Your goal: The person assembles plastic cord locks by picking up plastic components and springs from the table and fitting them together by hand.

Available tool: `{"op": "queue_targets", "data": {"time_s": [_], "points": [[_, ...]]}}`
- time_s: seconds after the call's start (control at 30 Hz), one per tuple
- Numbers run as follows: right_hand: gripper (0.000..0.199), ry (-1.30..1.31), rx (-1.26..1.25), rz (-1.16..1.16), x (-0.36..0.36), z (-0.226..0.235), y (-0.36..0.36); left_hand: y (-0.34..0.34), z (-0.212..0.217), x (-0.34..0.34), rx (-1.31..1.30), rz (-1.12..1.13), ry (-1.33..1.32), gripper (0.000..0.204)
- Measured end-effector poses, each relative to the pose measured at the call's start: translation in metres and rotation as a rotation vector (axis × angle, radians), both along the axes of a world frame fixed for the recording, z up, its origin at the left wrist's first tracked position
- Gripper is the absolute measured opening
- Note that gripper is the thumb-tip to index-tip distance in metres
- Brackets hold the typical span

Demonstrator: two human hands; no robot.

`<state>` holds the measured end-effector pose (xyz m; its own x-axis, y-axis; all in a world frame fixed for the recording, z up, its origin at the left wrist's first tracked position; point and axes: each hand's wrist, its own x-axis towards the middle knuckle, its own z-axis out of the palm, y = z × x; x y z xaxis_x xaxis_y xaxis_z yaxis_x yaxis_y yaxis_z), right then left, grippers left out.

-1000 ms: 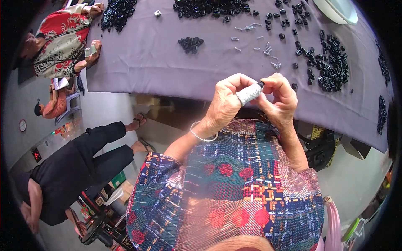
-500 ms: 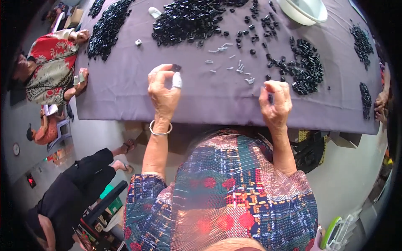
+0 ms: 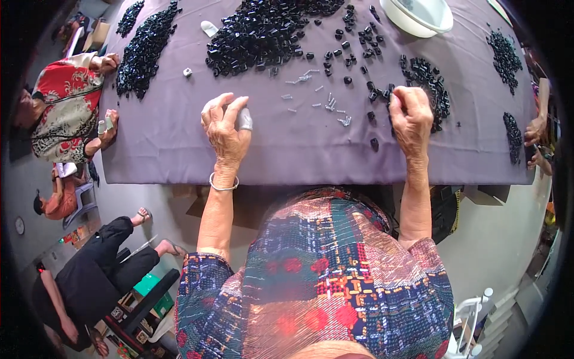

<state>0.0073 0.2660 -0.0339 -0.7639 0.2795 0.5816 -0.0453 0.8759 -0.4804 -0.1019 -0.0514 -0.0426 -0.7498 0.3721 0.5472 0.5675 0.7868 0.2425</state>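
Across a worktop draped in smooth grey-purple cloth (image 3: 287, 158), small glossy black plastic pieces lie in several heaps. The largest black heap (image 3: 257, 45) spreads beyond the left hand (image 3: 223, 125); a long black heap (image 3: 146, 51) lies further left, and a rounded black heap (image 3: 437, 99) sits by the right hand (image 3: 411, 116). Two small dark heaps (image 3: 505, 63) (image 3: 513, 137) lie near the right edge, close to a co-worker's hands (image 3: 535, 130). A round white plastic bowl (image 3: 402, 21) stands at the far side. Past the left hand are a small white cube-shaped piece (image 3: 187, 72) and a white rounded oblong piece (image 3: 209, 28). At the left edge sits a person in a red, black and cream patterned top (image 3: 66, 113).

Thin silvery coil springs (image 3: 330, 103) lie between the hands, some lengthwise away from the wearer, others slanting sideways. Loose black pieces stand between them and the rounded heap; one lone black piece (image 3: 375, 144) points away from the wearer along its longer axis.

The left hand, its thumb in a whitish cover (image 3: 246, 119), hovers half-curled with a slight gap between thumb and forefinger. The right hand's fingertips are bunched at the rounded heap's near-left edge; whether they grip a piece cannot be told.
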Motion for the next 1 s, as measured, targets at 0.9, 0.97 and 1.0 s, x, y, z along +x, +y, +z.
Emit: {"op": "queue_targets", "data": {"time_s": [0.9, 0.97, 1.0], "points": [[0.017, -0.235, 0.164, -0.057, 0.002, -0.007, 0.022, -0.020, -0.002, 0.019, 0.077, 0.146, -0.022, 0.031], [0.019, -0.151, 0.133, -0.110, 0.001, -0.008, 0.023, -0.014, -0.001, 0.024, 0.090, 0.124, -0.018, 0.030], [0.020, -0.098, 0.116, -0.106, 0.003, -0.010, 0.026, -0.013, -0.001, 0.028, 0.105, 0.093, -0.038, 0.028]]}}
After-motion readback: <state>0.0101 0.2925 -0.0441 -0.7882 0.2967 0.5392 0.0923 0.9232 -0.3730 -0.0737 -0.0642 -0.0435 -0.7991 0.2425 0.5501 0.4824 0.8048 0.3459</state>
